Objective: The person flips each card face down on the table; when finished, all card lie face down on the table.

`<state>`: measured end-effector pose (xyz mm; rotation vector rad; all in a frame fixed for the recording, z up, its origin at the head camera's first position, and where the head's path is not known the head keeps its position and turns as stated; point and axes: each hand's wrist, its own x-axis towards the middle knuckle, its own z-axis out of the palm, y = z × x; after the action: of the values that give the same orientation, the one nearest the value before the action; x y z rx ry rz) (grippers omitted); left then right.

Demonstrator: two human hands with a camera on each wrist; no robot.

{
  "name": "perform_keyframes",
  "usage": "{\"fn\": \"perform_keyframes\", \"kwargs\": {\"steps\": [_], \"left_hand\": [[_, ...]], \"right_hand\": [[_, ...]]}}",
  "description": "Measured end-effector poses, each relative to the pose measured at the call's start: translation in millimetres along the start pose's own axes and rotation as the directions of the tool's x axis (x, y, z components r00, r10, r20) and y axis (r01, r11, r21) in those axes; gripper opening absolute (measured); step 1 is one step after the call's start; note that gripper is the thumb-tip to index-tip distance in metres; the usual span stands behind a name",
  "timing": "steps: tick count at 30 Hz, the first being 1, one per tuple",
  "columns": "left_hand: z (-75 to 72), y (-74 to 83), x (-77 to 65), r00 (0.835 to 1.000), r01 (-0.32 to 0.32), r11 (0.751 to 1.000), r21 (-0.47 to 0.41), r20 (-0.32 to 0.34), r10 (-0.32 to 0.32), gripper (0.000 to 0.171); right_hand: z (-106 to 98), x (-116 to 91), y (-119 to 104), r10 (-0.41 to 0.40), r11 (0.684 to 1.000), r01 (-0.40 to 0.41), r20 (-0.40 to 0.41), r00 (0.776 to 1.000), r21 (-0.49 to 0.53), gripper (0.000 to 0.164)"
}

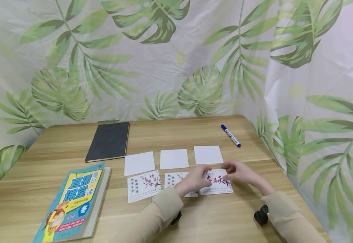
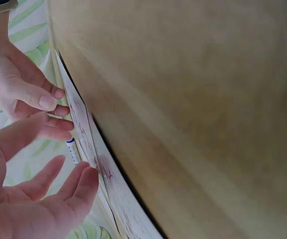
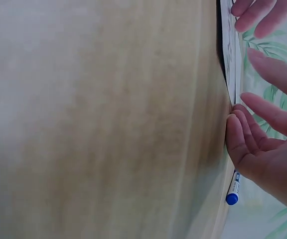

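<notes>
On the table lies a printed card [image 1: 216, 189] with large red and black Chinese characters, between my two hands. Over its left side hovers my left hand [image 1: 193, 180], its fingers relaxed and partly covering the middle plum-blossom card [image 1: 171, 179]. My right hand [image 1: 240, 171] is at the card's upper right, fingers loosely bent, with fingertips close to the edge. In the right wrist view, my right hand [image 3: 270, 144] has its lower fingertips down by the card edge, thumb apart. A second plum-blossom card [image 1: 144, 186] lies further left.
Behind the printed cards is a row of white cards, left [image 1: 140, 163], middle [image 1: 174, 159] and right [image 1: 208, 155]. A blue-capped marker [image 1: 231, 135] lies at the back right. On the left are a black notebook [image 1: 108, 141] and a colourful book [image 1: 73, 202].
</notes>
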<state>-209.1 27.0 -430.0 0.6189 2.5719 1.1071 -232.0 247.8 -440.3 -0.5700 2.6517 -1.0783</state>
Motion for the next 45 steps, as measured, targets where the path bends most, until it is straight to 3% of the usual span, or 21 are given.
{"fn": "perform_keyframes", "kwargs": {"steps": [6,12,16,22,27,32,35,38,41,45], "left_hand": [[-1.3,2.3,3.1,0.999,0.04,0.997,0.058,-0.008,-0.04,0.063],[-0.2,2.9,3.1,0.999,0.052,0.993,0.11,-0.002,-0.053,0.061],[-0.2,2.9,3.2,0.999,0.047,0.99,0.135,-0.008,-0.046,0.057],[-0.3,3.8,2.4,0.998,0.055,0.987,0.148,-0.004,-0.055,0.044],[-0.2,4.7,1.6,0.999,0.05,0.986,0.162,-0.011,-0.048,0.044],[-0.9,6.3,0.9,0.999,0.026,0.984,0.176,-0.026,-0.022,0.038],[-1.7,7.5,0.7,0.999,0.001,0.983,0.183,-0.047,0.008,0.028],[-3.7,8.8,0.5,0.998,-0.024,0.992,0.125,-0.061,0.032,0.021],[-6.4,10.8,1.1,0.998,-0.039,0.999,0.011,-0.057,0.039,0.02],[-8.7,13.7,2.6,0.998,-0.026,0.994,-0.106,-0.057,0.02,0.023]], "right_hand": [[0.0,6.5,-6.4,-0.003,0.995,0.007,0.041,0.999,-0.096,0.04],[-0.2,10.5,-11.0,0.041,0.993,-0.033,0.074,0.996,-0.11,0.04],[-2.2,11.7,-14.1,0.068,0.995,-0.06,0.112,0.991,-0.076,0.043],[-5.5,9.7,-14.4,0.141,0.986,-0.15,0.121,0.983,0.067,0.04],[-8.8,5.9,-10.2,0.216,0.928,-0.25,0.149,0.965,0.275,0.033],[-14.6,-0.5,-8.4,0.205,0.809,-0.295,0.226,0.952,0.508,0.031],[-18.7,-5.0,-10.3,0.195,0.771,-0.288,0.22,0.956,0.568,0.04],[-21.4,-8.5,-14.2,0.198,0.746,-0.275,0.193,0.961,0.606,0.046],[-22.1,-10.7,-18.8,0.198,0.72,-0.255,0.161,0.967,0.646,0.047],[-19.4,-10.5,-23.3,0.166,0.711,-0.196,0.11,0.98,0.675,0.044]]}}
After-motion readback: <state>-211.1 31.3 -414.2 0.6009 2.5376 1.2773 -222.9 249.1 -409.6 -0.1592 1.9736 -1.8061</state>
